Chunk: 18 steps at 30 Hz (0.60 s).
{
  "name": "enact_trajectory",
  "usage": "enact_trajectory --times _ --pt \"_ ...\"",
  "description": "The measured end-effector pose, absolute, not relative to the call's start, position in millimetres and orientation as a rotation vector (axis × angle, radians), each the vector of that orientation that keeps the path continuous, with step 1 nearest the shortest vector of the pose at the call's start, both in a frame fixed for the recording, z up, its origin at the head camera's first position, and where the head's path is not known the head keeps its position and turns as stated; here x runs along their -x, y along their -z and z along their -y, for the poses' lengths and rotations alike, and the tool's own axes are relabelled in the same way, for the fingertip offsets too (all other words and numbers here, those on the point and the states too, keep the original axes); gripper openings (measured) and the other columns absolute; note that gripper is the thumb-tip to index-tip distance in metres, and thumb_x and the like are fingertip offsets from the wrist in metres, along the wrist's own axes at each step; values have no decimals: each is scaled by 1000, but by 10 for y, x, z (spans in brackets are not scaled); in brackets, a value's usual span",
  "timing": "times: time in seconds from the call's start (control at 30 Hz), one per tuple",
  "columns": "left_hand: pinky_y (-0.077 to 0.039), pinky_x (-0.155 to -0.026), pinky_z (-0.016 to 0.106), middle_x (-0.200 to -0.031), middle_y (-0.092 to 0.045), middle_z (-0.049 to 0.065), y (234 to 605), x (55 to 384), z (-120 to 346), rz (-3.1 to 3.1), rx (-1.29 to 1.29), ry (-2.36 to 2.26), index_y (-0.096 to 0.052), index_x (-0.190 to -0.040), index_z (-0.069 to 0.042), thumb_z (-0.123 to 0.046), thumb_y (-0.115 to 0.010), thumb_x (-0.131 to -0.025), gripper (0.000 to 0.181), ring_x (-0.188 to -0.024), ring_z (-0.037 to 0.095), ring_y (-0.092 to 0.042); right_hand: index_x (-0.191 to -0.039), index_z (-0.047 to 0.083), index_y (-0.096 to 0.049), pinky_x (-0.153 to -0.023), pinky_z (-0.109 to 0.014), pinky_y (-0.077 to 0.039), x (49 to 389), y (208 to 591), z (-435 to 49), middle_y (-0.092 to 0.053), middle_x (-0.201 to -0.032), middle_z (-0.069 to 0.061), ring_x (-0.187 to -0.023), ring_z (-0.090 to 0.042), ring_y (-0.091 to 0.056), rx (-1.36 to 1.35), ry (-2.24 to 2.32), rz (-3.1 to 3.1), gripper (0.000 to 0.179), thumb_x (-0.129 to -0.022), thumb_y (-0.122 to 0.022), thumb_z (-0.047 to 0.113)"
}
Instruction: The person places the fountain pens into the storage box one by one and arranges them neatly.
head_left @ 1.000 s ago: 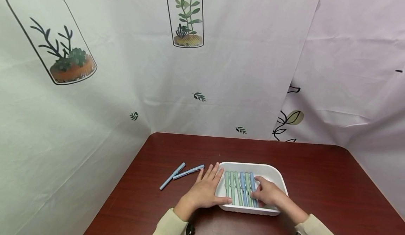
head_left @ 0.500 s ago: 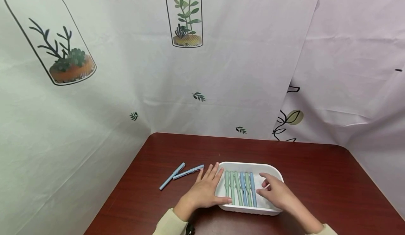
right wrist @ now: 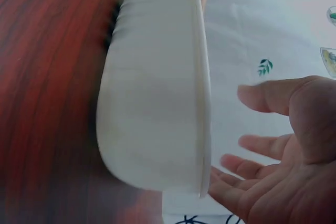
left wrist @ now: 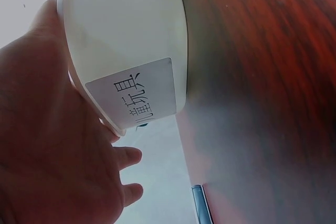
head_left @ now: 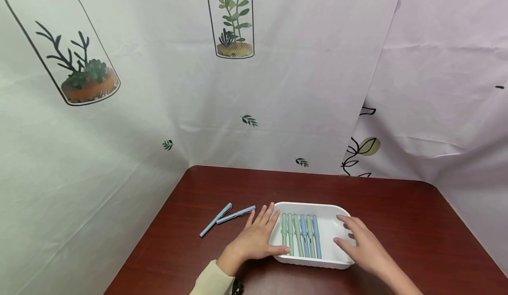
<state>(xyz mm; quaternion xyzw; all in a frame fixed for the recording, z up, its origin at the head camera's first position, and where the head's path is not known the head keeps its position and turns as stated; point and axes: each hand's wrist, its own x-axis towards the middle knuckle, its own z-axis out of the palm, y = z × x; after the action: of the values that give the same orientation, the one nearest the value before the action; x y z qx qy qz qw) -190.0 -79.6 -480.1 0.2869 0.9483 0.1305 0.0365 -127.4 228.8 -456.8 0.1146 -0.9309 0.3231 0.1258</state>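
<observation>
A white tray (head_left: 335, 263) holds a row of green pens (head_left: 291, 235) and blue pens (head_left: 316, 237) in its left part, lying side by side. My left hand (head_left: 255, 240) rests on the tray's left rim with its fingers spread and thumb over the front corner. In the left wrist view a label (left wrist: 137, 95) with printed characters shows on the tray's outer wall. Above the tray's right end hovers my right hand (head_left: 365, 242), fingers apart and holding nothing. The right wrist view has this hand (right wrist: 278, 150) beside the tray's rim.
Two light-blue pens, one slanting (head_left: 216, 219) and one flatter (head_left: 237, 214), lie on the dark red table (head_left: 222, 184) left of the tray. A white cloth (head_left: 278, 92) printed with plants hangs behind the table.
My right hand has let go of the rightmost blue pen in the tray and drawn back to the right, its fingers opening. The left hand stays on the rim.
</observation>
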Motion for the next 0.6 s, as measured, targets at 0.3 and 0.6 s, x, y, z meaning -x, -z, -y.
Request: enact_trajectory --times 0.3,0.6 --pt "-15 -122 60 -171 -10 10 4813 1918 796 -2918 -885 -404 -23 -163 -13 -77 -58 -85 106 -156 33 -14 -126 3 -65 -107 -28 -39 1294 4757 -2392 -56 -139 -19 -124 -40 -55 -363 -668 2554 46 -83 -80 5" --pt "-16 -121 60 -171 -11 9 4827 1926 810 -2916 -892 -422 -24 -162 -13 -77 -58 -86 105 -156 33 -15 -146 -3 -48 -113 -66 -27 1278 4893 -2449 -39 -155 -28 -148 -48 -25 -329 -672 2722 65 -96 -70 33"
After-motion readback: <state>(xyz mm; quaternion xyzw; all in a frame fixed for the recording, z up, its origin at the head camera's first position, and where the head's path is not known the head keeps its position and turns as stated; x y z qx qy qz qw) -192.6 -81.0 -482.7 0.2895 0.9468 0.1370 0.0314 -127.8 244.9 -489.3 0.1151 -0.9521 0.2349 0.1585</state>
